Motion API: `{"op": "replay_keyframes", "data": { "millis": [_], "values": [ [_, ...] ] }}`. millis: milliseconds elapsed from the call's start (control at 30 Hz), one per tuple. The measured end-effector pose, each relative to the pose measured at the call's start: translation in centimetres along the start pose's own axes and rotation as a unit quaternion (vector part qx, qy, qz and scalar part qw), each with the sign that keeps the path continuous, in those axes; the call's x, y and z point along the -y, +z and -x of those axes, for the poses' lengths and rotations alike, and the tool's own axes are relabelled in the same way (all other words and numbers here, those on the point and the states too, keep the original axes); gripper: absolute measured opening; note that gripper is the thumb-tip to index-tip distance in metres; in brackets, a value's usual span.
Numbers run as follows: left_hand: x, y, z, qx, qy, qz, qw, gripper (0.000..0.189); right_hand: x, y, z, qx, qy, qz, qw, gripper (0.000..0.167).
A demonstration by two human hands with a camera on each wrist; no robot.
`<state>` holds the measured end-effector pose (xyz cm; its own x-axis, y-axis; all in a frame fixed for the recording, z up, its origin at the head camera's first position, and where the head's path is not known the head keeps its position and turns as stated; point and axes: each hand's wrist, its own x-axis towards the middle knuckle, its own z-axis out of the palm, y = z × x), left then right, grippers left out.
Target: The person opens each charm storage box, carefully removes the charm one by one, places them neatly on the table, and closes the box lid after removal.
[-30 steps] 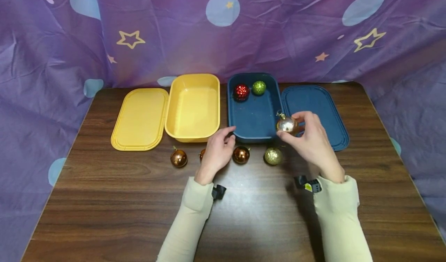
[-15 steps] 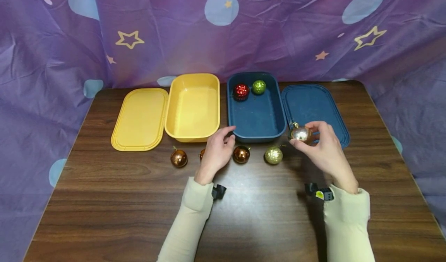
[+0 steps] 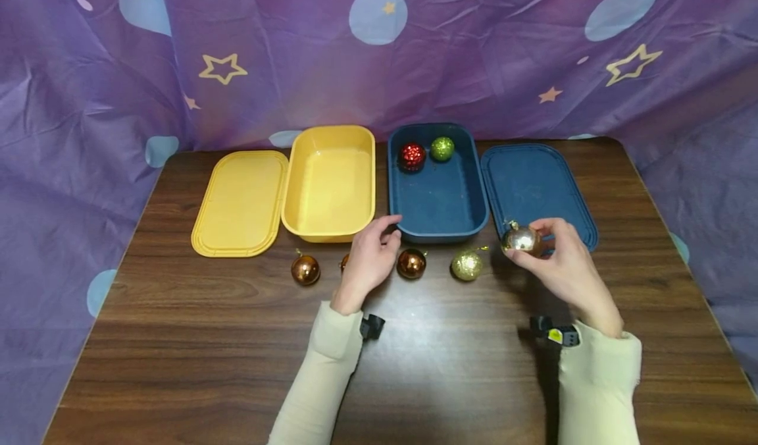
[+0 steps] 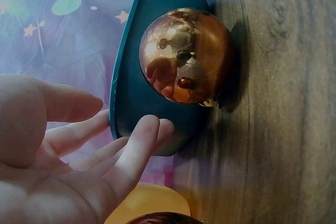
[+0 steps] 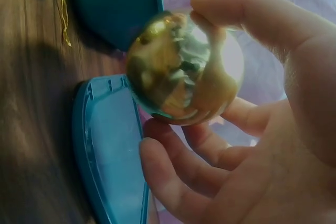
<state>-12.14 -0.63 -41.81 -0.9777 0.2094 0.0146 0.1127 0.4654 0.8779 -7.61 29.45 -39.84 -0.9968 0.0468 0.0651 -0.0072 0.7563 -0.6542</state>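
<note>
Head cam: R hand (image 3: 570, 268) pinches shiny gold ball (image 3: 522, 240) right of blue plastic tub (image 3: 437, 201), L fingers (image 3: 385, 222) apart; prob. light/slick, grip sides.

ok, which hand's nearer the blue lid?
Right. The right hand, holding a gold ball, is by the near edge of the blue lid; the left hand is farther left, by the blue box.

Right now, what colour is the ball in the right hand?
The ball is glossy, mirror-like gold; the right wrist view shows it best.
</note>
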Motion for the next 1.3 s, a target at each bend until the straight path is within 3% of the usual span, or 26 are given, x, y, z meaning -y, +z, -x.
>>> {"op": "replay_keyframes", "data": {
  "millis": [367, 733, 1300],
  "values": [
    [0.1, 0.0, -0.1, 0.006, 0.001, 0.003, 1.0, 0.035, -0.9, 0.1, 0.2, 0.054, -0.022, 0.015, 0.9982, 0.052],
    [0.3, 0.2, -0.2, 0.004, -0.006, 0.005, 1.0, 0.035, -1.0, -0.4, 0.5, 0.101, -0.01, 0.042, 0.9939, 0.054],
    [0.3, 0.2, -0.2, 0.006, -0.011, 0.01, 0.9999, 0.035, -0.8, -0.9, 0.5, 0.132, 0.009, 0.067, 0.9889, 0.057]
  ]
}}
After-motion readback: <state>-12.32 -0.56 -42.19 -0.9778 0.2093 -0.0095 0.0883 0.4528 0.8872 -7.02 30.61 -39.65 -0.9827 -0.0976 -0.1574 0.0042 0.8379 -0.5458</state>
